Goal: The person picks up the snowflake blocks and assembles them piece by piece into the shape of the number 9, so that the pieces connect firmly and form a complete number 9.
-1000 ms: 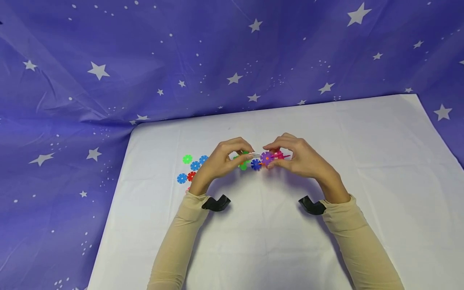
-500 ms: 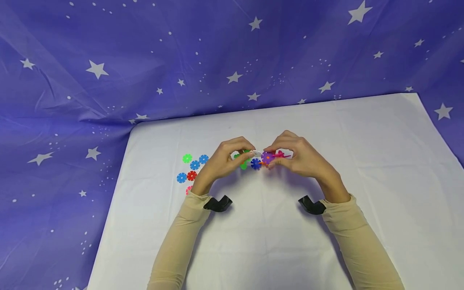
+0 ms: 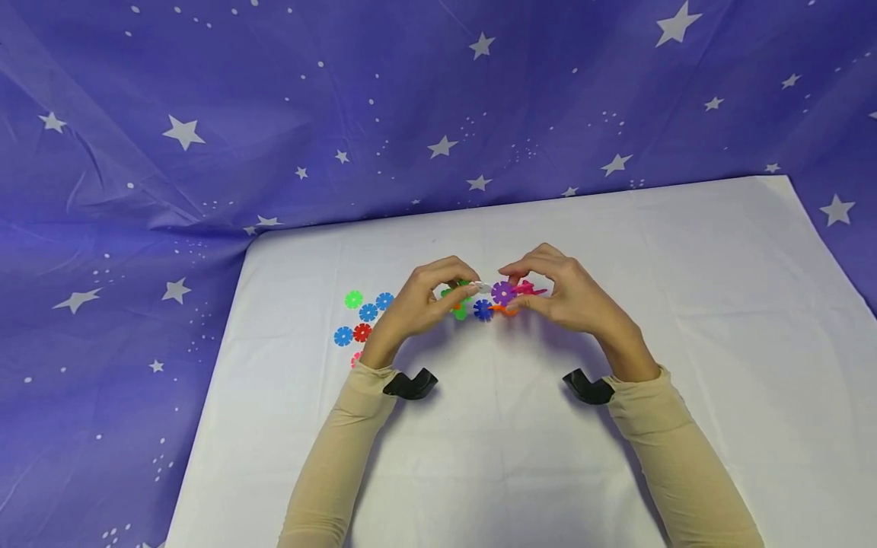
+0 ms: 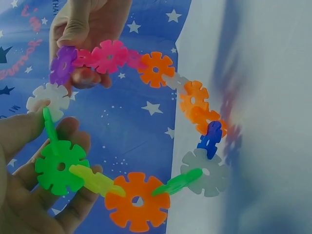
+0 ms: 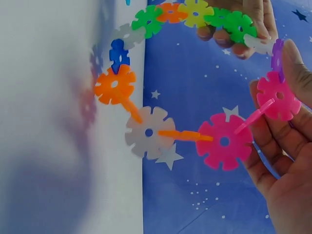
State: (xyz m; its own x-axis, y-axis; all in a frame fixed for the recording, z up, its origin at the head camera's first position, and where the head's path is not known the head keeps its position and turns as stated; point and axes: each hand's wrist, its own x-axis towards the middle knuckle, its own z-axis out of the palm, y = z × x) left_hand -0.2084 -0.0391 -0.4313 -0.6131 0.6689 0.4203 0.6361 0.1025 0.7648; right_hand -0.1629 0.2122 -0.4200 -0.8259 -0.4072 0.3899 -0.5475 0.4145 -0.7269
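Observation:
A chain of slotted, flower-shaped plastic discs hangs between both hands, curving in a loop above the table. My left hand [image 3: 428, 304] pinches its end near a white disc [image 4: 54, 105] and a green disc [image 4: 48, 165]. The right hand [image 3: 572, 301] pinches a purple disc [image 3: 503, 294], with a pink disc [image 5: 279, 95] beside it. White and purple discs lie edge to edge; whether they interlock I cannot tell. Along the rest of the loop are an orange disc [image 4: 119, 202], a blue disc [image 4: 211, 140] and several others.
Several loose discs lie left of the left hand, among them a green disc [image 3: 353, 299], a blue disc [image 3: 343, 336] and a red disc [image 3: 362, 332]. A white cloth covers the table [image 3: 479, 457]. Behind it hangs a purple star-patterned curtain [image 3: 384, 114].
The right hand has risen slightly with the purple disc, and more of the orange disc below shows. The left hand stays almost in place.

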